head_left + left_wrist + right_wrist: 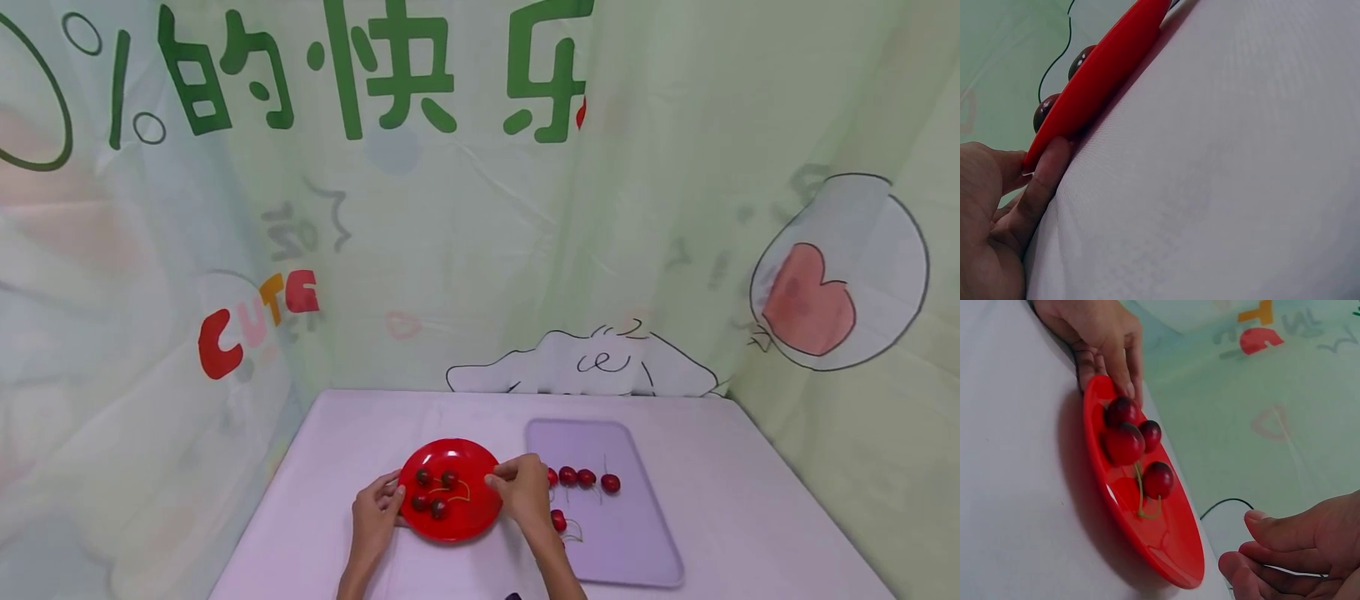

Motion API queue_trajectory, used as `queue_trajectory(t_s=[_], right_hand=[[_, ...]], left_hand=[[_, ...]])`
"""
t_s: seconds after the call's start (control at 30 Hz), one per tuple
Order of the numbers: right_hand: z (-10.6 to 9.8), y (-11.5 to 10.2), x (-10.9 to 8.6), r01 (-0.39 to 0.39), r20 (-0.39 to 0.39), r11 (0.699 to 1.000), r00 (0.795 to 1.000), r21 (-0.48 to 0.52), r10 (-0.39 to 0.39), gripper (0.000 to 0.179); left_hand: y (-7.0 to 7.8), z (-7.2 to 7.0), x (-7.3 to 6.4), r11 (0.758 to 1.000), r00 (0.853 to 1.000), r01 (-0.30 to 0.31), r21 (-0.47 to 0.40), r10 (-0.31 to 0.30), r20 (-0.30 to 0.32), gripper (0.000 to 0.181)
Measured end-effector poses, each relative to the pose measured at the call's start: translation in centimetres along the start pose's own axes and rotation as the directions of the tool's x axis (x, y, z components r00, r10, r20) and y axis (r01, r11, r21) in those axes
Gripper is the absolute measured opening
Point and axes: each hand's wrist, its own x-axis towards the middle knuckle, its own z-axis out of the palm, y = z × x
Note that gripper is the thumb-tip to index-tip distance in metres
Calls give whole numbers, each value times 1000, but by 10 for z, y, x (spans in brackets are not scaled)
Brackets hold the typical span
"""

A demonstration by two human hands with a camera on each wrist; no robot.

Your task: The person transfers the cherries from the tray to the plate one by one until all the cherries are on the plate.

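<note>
A round red plate (pixel 474 515) carries several dark red cherries (pixel 439 507), some with thin green stems. At the plate's left edge my left hand (pixel 373 512) pinches the rim, thumb on one side and fingers on the other. The left wrist view shows the red plate (pixel 1100 81) tilted in that grip, close over the white tabletop. My right hand (pixel 525 492) is beside the right rim. In the right wrist view, this right hand (pixel 1310 550) has thumb and fingers apart, with a gap between them and the plate.
A pale purple tray (pixel 626 542) lies to the right, partly behind my right hand and forearm. On it is a row of red cherries (pixel 567 476), with another cherry (pixel 558 520) nearer to me. Printed curtains (pixel 465 250) stand around the white table (pixel 300 517).
</note>
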Motion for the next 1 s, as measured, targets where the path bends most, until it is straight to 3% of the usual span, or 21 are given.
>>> queue_trajectory(t_s=[0.07, 0.17, 0.63, 1.0], right_hand=[[-10, -14, -3, -67, 4, 997, 998, -28, 68, 19], [-19, -14, -4, -101, -6, 994, 995, -46, 100, 18], [-46, -3, -4, -152, -110, 986, 984, -73, 144, 17], [-69, 12, -5, -224, -117, 971, 970, -88, 213, 20]], left_hand=[[1, -1, 0, 1000, 1000, 6, -5, -6, -3, 38], [2, -1, -1, 1000, 1000, 12, -14, -12, -3, 37], [2, 1, 0, 1000, 1000, 8, 4, -8, -16, 36], [0, 2, 1, 1000, 1000, 10, 15, -9, -15, 36]])
